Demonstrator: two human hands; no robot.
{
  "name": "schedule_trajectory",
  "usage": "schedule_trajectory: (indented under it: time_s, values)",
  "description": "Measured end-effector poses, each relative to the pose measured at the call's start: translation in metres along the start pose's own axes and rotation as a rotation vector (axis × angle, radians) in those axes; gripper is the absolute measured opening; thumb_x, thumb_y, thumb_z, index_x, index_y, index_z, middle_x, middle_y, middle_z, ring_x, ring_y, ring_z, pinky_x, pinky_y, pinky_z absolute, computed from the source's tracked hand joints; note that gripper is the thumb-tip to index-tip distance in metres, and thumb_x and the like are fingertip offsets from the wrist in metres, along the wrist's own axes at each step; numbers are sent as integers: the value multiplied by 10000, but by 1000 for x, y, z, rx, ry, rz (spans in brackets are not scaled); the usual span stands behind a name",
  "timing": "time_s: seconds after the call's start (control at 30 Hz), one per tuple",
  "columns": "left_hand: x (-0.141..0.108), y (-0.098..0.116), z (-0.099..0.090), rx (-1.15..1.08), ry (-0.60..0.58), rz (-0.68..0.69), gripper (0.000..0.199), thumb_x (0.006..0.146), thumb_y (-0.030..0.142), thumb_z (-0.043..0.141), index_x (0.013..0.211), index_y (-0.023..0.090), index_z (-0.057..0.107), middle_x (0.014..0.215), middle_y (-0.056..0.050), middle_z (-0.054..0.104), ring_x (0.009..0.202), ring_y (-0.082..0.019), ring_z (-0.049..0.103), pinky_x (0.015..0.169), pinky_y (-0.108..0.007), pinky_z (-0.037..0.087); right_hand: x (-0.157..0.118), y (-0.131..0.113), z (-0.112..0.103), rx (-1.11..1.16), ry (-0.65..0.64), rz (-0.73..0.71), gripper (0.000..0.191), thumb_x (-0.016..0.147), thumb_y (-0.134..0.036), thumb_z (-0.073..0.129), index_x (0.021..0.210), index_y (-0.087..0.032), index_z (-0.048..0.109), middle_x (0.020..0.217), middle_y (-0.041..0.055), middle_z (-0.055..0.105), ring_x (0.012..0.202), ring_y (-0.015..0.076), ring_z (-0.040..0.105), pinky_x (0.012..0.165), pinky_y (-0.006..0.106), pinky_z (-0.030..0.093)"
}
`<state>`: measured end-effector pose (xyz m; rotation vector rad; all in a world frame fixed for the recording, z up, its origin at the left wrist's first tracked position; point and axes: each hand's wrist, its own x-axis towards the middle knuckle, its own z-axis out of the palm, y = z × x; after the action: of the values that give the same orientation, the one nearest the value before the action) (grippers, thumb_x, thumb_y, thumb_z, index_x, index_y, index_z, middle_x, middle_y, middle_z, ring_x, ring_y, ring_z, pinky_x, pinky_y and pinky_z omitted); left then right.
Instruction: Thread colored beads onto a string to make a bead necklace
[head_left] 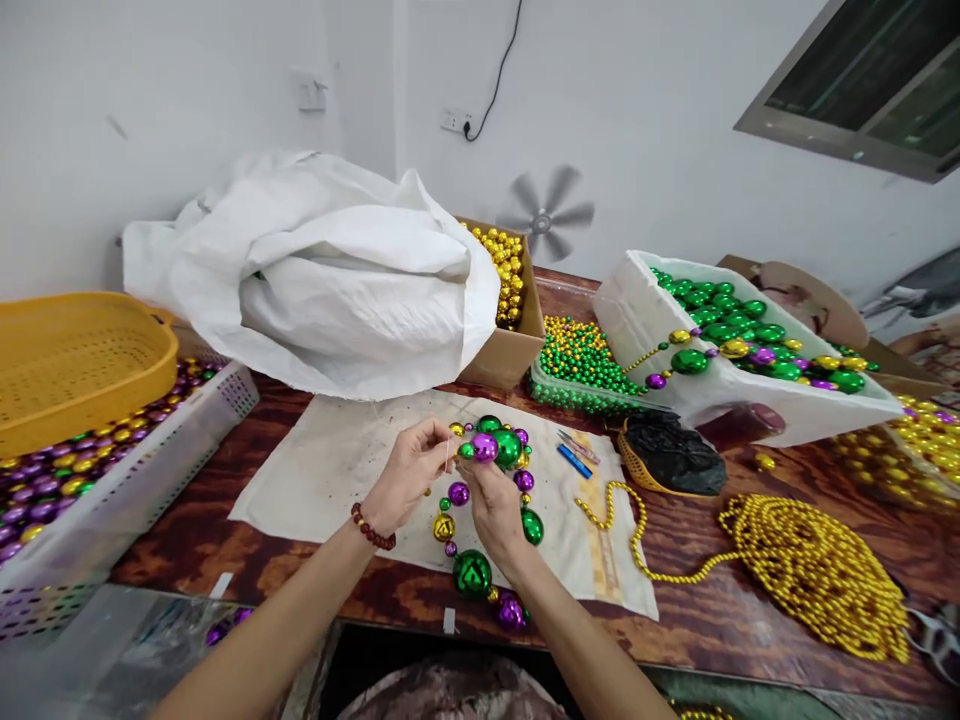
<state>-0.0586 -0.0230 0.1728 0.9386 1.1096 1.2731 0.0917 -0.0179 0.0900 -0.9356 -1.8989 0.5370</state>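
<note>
Near the front edge of the worktop (675,625), the left hand (415,468) pinches a thin thread (448,458); the right hand (495,500) grips the bead strand (472,574). Threading or tying seems underway, calling next for a steady, fine pull.

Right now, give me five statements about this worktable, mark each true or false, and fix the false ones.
1. A beaded bracelet circles the wrist of the left hand. True.
2. The right hand holds an all-gold bead strand. False: the strand mixes purple, green and gold beads.
3. The white foam box contains shiny green beads. True.
4. The open cardboard box is filled with purple beads. False: gold beads show in it.
5. The gold bead coil is piled on the white cloth. False: it lies on the wooden tabletop; only its loose end reaches the cloth.
</note>
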Motion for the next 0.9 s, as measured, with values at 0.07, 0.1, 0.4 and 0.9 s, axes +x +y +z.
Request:
schedule_trajectory:
  time_s: [0.07,0.1,0.4,0.9]
  values:
    - [-4,-1,-4,58,-26,16,230,746,343,705,675,177,561,544,46,515,492,-73,409,464,-204,297,3,7,14,-86,79,-26,297,1001,-151,425,1110,-191,698,1021,111,734,977,222,709,841,332,587]
    - [-6,-1,-7,88,-27,27,226,760,340,695,678,180,558,550,45,516,491,-73,405,462,-205,296,4,9,19,-117,110,-33,313,1002,-144,417,1152,-194,688,1062,119,729,1041,230,697,893,348,578]
    - [-16,-17,-24,-2,-183,-242,334,699,419,796,699,165,578,563,37,529,482,-60,409,466,-198,269,-1,27,46,-65,212,-153,424,980,-146,434,1343,-270,616,1282,97,679,1172,231,656,1032,419,533]
    - [-29,-48,-13,87,6,-129,246,706,385,751,715,163,645,522,52,492,473,-68,363,460,-207,244,-25,-5,8,-186,-424,46,410,894,-44,497,1185,-242,706,1233,93,701,1159,258,642,998,431,525]
